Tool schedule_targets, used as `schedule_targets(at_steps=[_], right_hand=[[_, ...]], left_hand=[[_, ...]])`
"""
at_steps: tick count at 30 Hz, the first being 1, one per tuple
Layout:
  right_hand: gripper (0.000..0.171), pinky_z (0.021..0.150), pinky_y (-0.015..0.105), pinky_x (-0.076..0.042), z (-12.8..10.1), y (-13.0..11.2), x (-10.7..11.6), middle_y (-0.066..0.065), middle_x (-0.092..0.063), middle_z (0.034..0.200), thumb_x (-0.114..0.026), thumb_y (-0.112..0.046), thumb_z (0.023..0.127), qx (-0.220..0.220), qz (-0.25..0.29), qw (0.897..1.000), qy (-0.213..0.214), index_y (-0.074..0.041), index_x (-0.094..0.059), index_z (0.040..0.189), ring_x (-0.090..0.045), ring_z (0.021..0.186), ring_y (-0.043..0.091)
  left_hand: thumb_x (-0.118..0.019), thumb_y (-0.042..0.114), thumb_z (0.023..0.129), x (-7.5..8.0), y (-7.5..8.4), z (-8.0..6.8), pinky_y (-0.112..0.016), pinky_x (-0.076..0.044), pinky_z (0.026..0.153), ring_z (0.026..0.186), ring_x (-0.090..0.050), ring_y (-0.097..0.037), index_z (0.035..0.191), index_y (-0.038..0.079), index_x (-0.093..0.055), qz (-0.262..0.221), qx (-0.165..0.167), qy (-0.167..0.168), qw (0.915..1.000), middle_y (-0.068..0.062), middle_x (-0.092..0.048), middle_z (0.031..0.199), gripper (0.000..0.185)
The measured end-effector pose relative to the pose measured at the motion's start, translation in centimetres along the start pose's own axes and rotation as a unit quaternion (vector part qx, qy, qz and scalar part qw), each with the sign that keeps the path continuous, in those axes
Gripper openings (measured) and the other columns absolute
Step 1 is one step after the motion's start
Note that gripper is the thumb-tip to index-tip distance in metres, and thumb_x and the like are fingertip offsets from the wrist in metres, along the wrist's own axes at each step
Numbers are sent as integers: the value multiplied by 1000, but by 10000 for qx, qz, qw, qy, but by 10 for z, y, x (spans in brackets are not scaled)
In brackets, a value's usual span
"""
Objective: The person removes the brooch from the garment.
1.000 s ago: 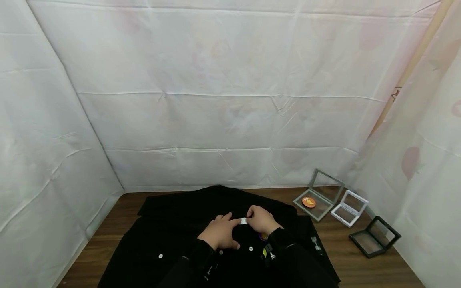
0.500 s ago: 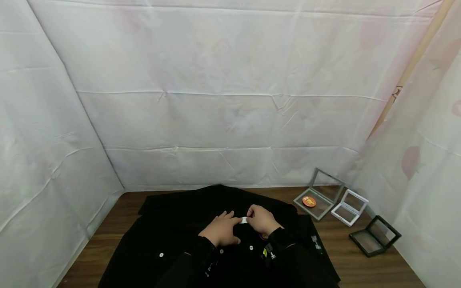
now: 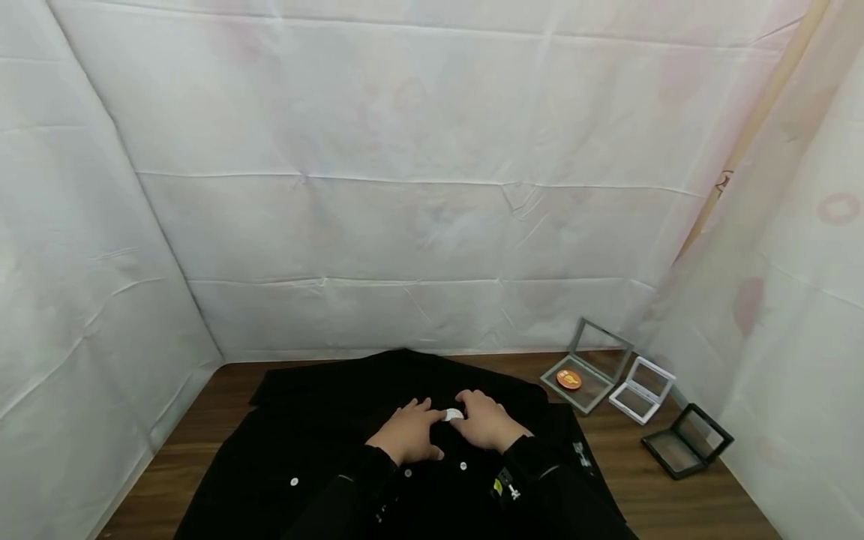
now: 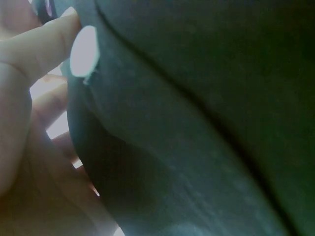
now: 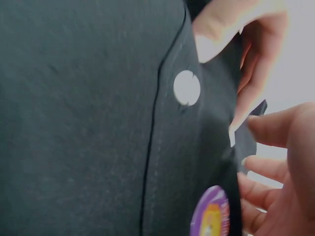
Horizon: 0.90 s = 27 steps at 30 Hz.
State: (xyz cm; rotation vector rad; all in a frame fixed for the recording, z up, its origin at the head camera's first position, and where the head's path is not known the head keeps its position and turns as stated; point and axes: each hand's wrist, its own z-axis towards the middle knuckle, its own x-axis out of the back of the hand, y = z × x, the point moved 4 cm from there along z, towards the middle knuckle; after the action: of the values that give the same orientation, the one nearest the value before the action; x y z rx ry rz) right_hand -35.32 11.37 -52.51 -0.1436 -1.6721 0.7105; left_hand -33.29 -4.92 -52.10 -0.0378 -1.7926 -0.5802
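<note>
On the desk, I have the left hand and right hand over a black garment, fingers loosely extended. A white piece lies between them.

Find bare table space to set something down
Bare table shows left, between cloth wall and black garment, and lower right, between garment and black frame. Crowded: the far right corner, with grey frame and white frame, and the garment's middle, under left hand and right hand.
</note>
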Motion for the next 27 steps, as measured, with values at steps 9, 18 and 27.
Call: schedule_targets(at_steps=[9,18,27], right_hand=[[54,99,59,-45,-27,-13,1,10,-60,133,-73,-38,96,491,-1090,9922,-342,-9,-62,140,-56,123,35],[51,98,55,-45,-39,-17,-3,8,-60,132,-73,-41,96,648,-1539,9858,-200,-13,-65,138,-55,120,30],[53,100,54,-43,-40,-19,-4,9,-58,134,-71,-45,97,621,-1546,9859,-165,-13,-65,139,-53,123,31]], left_hand=[[-85,38,85,0,3,0,-63,-32,116,147,-36,-42,146,20,-61,105,-5,44,9999,-15,-45,158,68],[-87,38,83,0,2,-1,-63,-33,115,146,-37,-42,145,20,-62,79,-4,113,9999,-16,-46,157,69],[-87,39,83,-1,-2,-2,-62,-30,117,148,-35,-41,149,17,-57,-4,0,93,10000,-14,-44,158,76]])
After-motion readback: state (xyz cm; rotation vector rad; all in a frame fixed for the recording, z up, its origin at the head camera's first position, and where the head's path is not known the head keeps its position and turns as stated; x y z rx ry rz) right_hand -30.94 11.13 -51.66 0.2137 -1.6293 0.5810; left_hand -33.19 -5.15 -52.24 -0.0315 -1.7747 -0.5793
